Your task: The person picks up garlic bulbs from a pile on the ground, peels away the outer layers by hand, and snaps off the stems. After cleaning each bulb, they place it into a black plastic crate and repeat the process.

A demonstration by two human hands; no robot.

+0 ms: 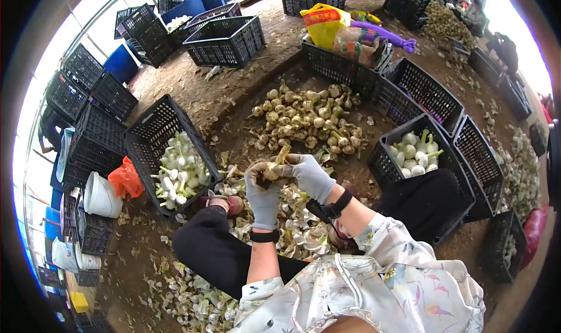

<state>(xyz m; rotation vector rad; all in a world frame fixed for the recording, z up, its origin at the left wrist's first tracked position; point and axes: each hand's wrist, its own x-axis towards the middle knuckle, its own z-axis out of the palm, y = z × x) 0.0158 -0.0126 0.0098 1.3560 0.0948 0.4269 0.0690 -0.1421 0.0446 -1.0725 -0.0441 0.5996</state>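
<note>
Fingers (260, 178) of the left hand (264, 201) closed round a dirty garlic bulb (274, 169), held over the ground between the knees. Fingertips of the right hand (312, 178) pressed together and pinching at the bulb's upper end, near the stalk stub. Both hands in grey gloves.

Well under way by the look of it, though nowhere near finished. On the done side, a black crate (146, 140) to the left, about half covered with clean white bulbs (178, 169). A second black crate (387, 163) to the right, with only a handful of white bulbs (415, 154) in one corner. A thick litter of pale skins (298, 228) under and around the hands, spilling back past the legs.

Left to do, a broad heap of muddy, unpeeled garlic (310, 122) just ahead on the dirt floor. Probably as much there as in both crates together. Several empty crates standing round about.
</note>
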